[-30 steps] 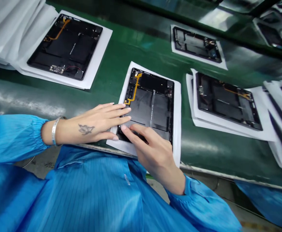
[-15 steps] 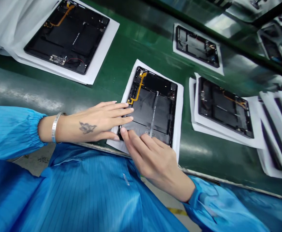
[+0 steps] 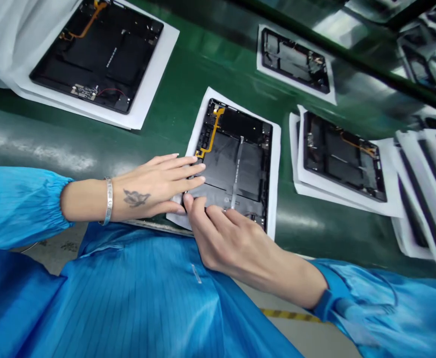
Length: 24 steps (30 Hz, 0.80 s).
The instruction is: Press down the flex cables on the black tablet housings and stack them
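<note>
An opened tablet (image 3: 225, 164) lies in front of me on a white foam sheet (image 3: 273, 199), its inside facing up. An orange flex cable (image 3: 215, 130) runs along its left part, and a pale strip crosses the dark battery area. My left hand (image 3: 158, 186) rests flat with fingers stretched over the tablet's left edge. My right hand (image 3: 221, 226) bends over the lower left corner, thumb and fingers pinched together at the edge close to my left thumb. Whatever sits between those fingertips is hidden.
Another opened tablet (image 3: 98, 59) lies on stacked white sheets at the upper left. Two more, a far tablet (image 3: 296, 59) and a right tablet (image 3: 343, 154), lie on sheets across the green bench (image 3: 158, 117). Layered sheets with dark panels (image 3: 423, 199) lean at the far right.
My right hand has shifted slightly left along the tablet's lower left corner, its forearm swinging outward to the right. My left hand stays on the edge. The whole view has moved a little.
</note>
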{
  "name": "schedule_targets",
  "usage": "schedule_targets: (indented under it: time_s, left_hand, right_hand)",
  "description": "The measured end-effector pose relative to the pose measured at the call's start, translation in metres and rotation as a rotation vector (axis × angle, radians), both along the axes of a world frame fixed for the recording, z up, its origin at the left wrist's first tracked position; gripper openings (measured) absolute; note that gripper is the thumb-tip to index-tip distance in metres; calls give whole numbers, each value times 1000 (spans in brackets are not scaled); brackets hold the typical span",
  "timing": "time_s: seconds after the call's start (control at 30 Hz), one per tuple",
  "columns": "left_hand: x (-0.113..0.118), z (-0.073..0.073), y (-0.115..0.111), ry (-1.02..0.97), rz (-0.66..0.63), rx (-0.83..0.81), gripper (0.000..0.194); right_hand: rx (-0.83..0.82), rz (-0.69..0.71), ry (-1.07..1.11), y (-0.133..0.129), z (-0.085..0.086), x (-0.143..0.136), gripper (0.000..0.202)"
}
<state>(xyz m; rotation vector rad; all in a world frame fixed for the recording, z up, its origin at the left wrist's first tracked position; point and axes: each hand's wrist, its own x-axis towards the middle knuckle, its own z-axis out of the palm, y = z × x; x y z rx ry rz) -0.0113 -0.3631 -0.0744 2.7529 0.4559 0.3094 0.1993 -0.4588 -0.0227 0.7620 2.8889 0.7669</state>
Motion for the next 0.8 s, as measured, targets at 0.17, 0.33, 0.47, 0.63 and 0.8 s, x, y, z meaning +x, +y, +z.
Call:
schedule_targets:
  time_s: [0.17, 0.33, 0.47, 0.63, 0.8]
  left_hand:
    - [-2, 0, 1, 27, -25, 30, 56]
    - [-17, 8, -1, 4, 27, 146, 61]
    - [-28, 19, -11, -75, 85, 261, 41]
    - [-23, 25, -23, -71, -51, 419, 36]
    - [-20, 24, -23, -64, -120, 477, 36]
  right_hand:
    - [-71, -22, 91, 8, -3, 7, 31]
    - [-110, -201, 403, 7, -15, 25, 32]
    - [-69, -482, 1086, -13, -18, 20, 38]
    - [-274, -469, 1397, -27, -23, 8, 51]
    - [-258, -215, 1251, -37, -50, 4, 26]
